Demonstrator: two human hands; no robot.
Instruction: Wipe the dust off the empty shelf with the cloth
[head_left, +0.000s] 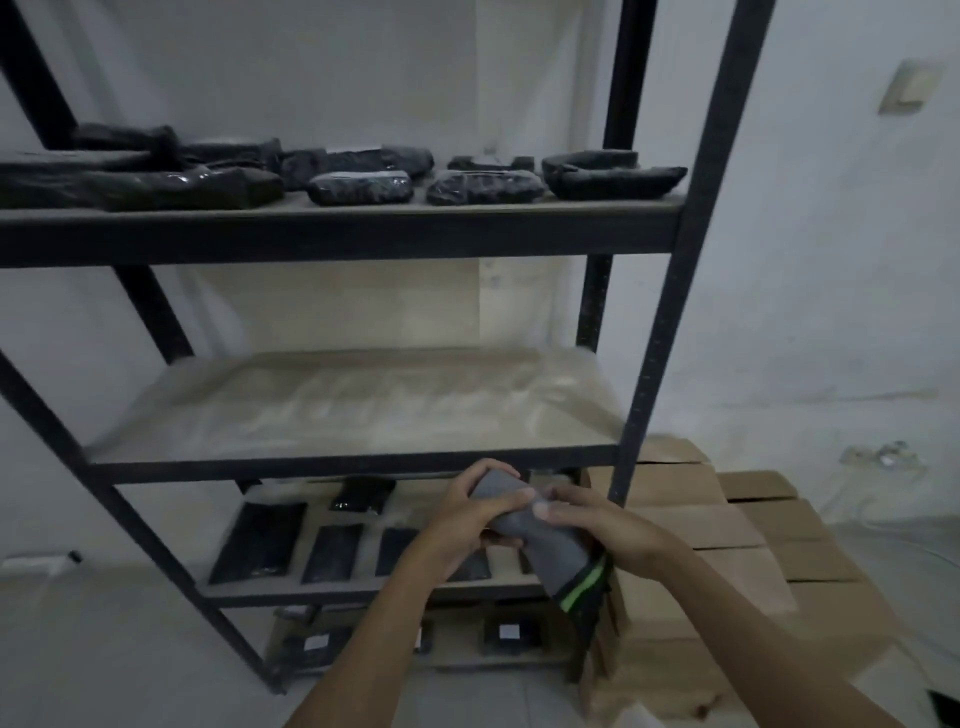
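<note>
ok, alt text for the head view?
Both hands, left hand and right hand, grip a grey cloth just below the bare middle shelf of a dark metal rack. Black wrapped packages fill the shelf above; cardboard boxes stand at right.

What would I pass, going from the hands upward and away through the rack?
Left hand and right hand gripping the grey cloth → bare dusty shelf → upper shelf bearing black wrapped packages.

Wrapped black bundles (358, 187); cardboard boxes (727, 551)
</note>
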